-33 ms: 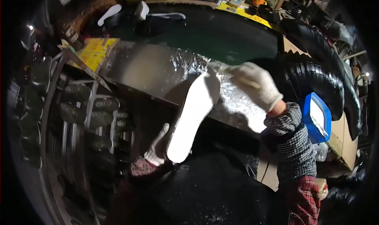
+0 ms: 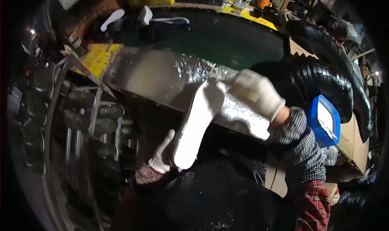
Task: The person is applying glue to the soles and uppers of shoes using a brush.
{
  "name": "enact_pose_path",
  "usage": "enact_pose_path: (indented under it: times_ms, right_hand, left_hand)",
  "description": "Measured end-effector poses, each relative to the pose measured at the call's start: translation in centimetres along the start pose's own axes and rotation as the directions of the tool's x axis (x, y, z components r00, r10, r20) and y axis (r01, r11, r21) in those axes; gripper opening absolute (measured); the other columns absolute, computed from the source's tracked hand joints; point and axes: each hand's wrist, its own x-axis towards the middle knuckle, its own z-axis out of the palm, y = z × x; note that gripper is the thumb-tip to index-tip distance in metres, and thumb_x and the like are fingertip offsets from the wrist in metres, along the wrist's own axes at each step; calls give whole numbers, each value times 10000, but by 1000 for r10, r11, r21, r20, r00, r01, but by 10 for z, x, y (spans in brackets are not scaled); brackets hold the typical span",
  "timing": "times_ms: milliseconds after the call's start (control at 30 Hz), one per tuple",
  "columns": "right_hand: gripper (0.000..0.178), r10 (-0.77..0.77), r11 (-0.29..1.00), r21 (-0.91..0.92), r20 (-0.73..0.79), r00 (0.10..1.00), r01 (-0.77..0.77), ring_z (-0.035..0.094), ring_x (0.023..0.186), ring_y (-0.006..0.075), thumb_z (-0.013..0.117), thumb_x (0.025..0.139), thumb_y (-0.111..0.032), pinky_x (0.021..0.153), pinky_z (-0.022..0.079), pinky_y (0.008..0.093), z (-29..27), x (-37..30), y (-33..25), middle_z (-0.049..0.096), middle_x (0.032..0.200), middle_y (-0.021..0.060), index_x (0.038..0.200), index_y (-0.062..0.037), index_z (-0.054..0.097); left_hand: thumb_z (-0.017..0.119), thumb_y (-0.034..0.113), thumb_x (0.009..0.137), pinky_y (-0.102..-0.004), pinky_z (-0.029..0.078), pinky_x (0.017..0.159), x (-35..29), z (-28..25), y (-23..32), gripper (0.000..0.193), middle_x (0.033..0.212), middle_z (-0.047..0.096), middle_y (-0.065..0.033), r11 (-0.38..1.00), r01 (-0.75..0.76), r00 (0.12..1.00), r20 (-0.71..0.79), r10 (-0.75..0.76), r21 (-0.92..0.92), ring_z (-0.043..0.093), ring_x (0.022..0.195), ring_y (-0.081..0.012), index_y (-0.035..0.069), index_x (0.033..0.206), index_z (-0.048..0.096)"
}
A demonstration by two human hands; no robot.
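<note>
A white, shoe-shaped sole (image 2: pixel 196 125) stands tilted in front of me, its lower end in my gloved left hand (image 2: pixel 163 153). The thumb sticks up beside the sole's left edge, while the other fingers are hidden behind it. My right hand (image 2: pixel 258 92), in a pale glove and smeared by motion, is closed around a brush-like tool (image 2: pixel 221 79). That tool's tip lies over the upper end of the sole, and a shadow falls on the white surface there. Whether the tip touches the sole I cannot tell.
Behind the sole runs a metal plate (image 2: pixel 150 75) smeared with white. A blue tub (image 2: pixel 314 119) with white material stands at right, by black ribbed rubber pieces (image 2: pixel 324 83). At left, a metal rack (image 2: pixel 94 113) bears dark soles. White soles (image 2: pixel 112 18) lie on the dark far surface.
My right hand has moved slightly down and left with the tool, whose tip is now over the sole's upper end. The left hand and the sole have hardly shifted.
</note>
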Motion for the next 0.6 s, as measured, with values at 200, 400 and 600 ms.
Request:
enact_pose_path:
  times_ms: [200, 400, 600]
  right_hand:
    - [227, 44, 924, 382, -70, 997, -14, 640, 768, 285, 670, 870, -215, 615, 522, 361, -25, -19, -90, 647, 900, 105, 1068, -105, 664]
    - [280, 517, 777, 553, -289, 805, -300, 660, 823, 260, 748, 820, -78, 725, 526, 348, -64, -113, -74, 678, 936, 143, 1070, 26, 672]
    - [247, 795, 526, 729, -237, 559, -438, 652, 874, 221, 709, 872, -87, 764, 512, 314, -94, -186, -91, 669, 983, 116, 1102, -6, 665]
  left_hand:
    - [495, 463, 983, -362, 610, 669, 34, 68, 24, 518, 1162, 649, -130, 908, -193, 900, -301, 315, 373, 681, 953, -269, 65, 1314, 518]
    - [643, 343, 938, -320, 569, 779, 99, 62, 123, 437, 1089, 626, -121, 33, -282, 783, 210, 586, 959, 636, 923, -233, 25, 1216, 534]
    - [626, 271, 955, -323, 573, 847, 217, 114, 72, 406, 1171, 581, -184, 754, -282, 860, -192, 472, 593, 628, 918, -237, -39, 1193, 516]
